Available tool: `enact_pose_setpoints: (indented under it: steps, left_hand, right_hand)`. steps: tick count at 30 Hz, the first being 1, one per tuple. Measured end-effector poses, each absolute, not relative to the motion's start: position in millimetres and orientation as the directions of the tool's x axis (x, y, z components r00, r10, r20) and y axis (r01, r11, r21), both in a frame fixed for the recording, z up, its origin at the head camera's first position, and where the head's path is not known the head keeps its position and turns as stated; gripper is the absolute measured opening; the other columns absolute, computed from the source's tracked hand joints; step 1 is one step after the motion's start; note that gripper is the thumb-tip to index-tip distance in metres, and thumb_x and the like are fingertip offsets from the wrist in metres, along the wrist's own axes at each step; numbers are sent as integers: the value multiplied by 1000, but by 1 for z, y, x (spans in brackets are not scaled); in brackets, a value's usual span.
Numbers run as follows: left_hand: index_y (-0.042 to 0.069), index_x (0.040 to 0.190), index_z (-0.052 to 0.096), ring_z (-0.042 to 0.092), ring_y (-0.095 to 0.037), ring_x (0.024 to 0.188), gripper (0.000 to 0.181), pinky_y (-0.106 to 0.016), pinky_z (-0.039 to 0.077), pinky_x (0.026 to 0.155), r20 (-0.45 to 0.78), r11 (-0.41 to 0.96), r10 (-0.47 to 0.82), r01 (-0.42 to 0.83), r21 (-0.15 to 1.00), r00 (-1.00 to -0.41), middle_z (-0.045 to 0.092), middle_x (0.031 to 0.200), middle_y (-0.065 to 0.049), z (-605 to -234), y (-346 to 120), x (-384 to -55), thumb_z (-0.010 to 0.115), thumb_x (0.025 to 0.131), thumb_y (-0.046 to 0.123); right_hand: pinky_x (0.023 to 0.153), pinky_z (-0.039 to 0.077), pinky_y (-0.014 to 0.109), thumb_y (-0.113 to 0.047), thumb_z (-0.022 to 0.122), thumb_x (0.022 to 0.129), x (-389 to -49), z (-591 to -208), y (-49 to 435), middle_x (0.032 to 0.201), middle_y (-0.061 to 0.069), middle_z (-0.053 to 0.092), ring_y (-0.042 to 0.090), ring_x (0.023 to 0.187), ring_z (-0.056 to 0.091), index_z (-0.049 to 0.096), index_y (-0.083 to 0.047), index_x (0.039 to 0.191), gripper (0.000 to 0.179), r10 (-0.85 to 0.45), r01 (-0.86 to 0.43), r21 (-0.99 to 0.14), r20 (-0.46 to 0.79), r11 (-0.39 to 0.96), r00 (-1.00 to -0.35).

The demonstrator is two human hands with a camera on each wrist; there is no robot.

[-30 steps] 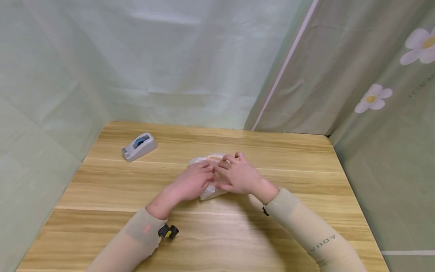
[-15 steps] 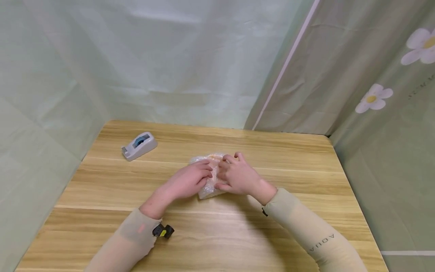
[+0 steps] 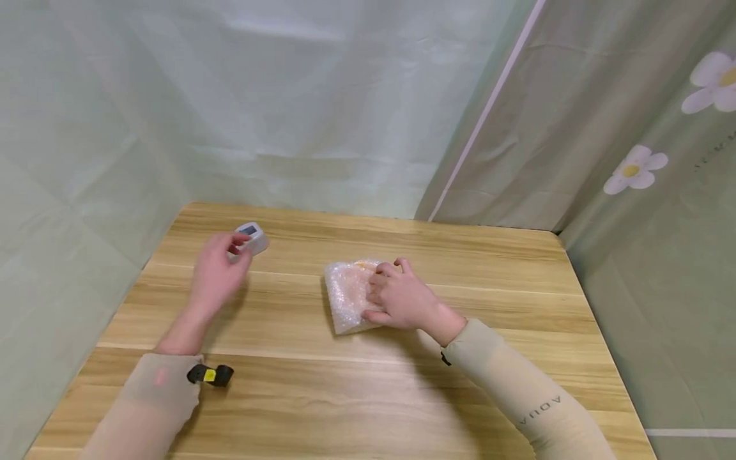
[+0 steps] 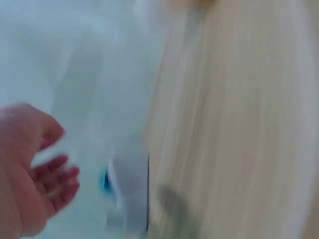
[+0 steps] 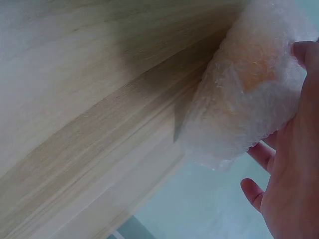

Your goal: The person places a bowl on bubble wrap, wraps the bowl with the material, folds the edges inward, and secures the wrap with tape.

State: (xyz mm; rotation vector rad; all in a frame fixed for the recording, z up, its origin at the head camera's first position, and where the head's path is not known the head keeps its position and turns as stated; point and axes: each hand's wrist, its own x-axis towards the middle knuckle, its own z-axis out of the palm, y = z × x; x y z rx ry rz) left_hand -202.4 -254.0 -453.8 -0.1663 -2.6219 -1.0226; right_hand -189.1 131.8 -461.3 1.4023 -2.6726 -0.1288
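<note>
A bubble-wrapped package (image 3: 349,297) lies flat on the table, something orange faintly showing through the wrap. My right hand (image 3: 405,300) holds its right side, with bent fingers and thumb on the wrap; in the right wrist view the thumb presses the package (image 5: 239,94) and two fingers stand off beyond its edge. At the far left, a pale tape dispenser (image 3: 259,241) with a blue roll is partly hidden behind my left hand (image 3: 218,268). The left wrist view is blurred: the left hand (image 4: 35,174) has loosely bent fingers, apart from the dispenser (image 4: 132,191).
The wooden table (image 3: 322,396) runs back to a pale curtain (image 3: 322,128) behind it. On the right hangs more curtain printed with white flowers (image 3: 635,169). A black camera mount (image 3: 209,375) sits on the left sleeve.
My left hand has left the package and swung left and forward to the tape dispenser. The right hand has stayed on the package, which has hardly moved.
</note>
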Motion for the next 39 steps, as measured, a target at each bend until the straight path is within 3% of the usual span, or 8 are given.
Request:
enact_pose_setpoints:
  steps: [2,5,11,19,25,31,36,39]
  left_hand:
    - [-8,134,62,57,-41,100,39,-45,44,77,238,763,-75,98,638,-968,55,126,-31,-455,-283,-211,66,102,14]
    - [-11,144,52,54,-48,106,50,-54,49,81,65,800,-47,1,600,-997,43,135,-37,-458,-319,-221,63,107,21]
    - [-14,141,53,55,-58,116,45,-71,47,95,-81,841,96,38,540,-992,49,134,-43,-456,-347,-235,59,110,18]
    - [-11,126,62,60,-46,103,33,-63,49,90,-156,862,176,75,502,-972,65,117,-33,-449,-347,-249,55,112,18]
    - [-14,119,62,58,-43,98,35,-57,49,87,-205,867,140,19,499,-969,66,111,-30,-448,-350,-255,59,111,20]
    - [-17,115,65,57,-38,90,38,-43,46,74,-233,880,113,-11,474,-966,67,105,-29,-441,-350,-258,60,108,20]
    - [-19,124,63,56,-40,98,50,-45,49,80,-320,858,77,-100,503,-944,66,115,-32,-437,-347,-258,60,107,27]
    - [-19,120,64,56,-40,100,50,-45,50,83,-363,832,65,-150,534,-930,66,110,-28,-433,-345,-258,62,106,30]
  right_hand:
    - [104,39,64,-61,53,105,-190,-462,132,123,1,72,31,126,54,80,-25,97,46,-823,-814,121,68,568,-564]
    - [106,38,67,-61,53,105,-190,-463,132,124,0,72,30,126,54,81,-25,97,46,-819,-813,100,61,574,-570]
    - [109,35,70,-59,54,106,-190,-463,132,127,1,72,30,128,54,82,-26,98,45,-814,-811,71,42,581,-579]
    - [112,32,72,-59,53,107,-190,-461,130,130,0,72,30,130,53,84,-27,104,44,-811,-809,66,22,584,-584]
    - [112,32,72,-60,53,106,-190,-459,128,131,0,72,30,131,53,84,-27,105,45,-809,-807,68,13,587,-587]
    - [113,31,72,-60,52,106,-190,-460,126,132,-1,71,29,131,53,84,-28,107,45,-804,-801,82,4,593,-595]
    - [114,30,74,-59,53,106,-191,-460,126,131,-1,72,29,131,53,84,-28,105,44,-804,-801,74,8,594,-595]
    - [114,28,74,-59,53,106,-190,-459,127,132,0,71,29,132,53,84,-27,107,45,-800,-798,65,1,599,-601]
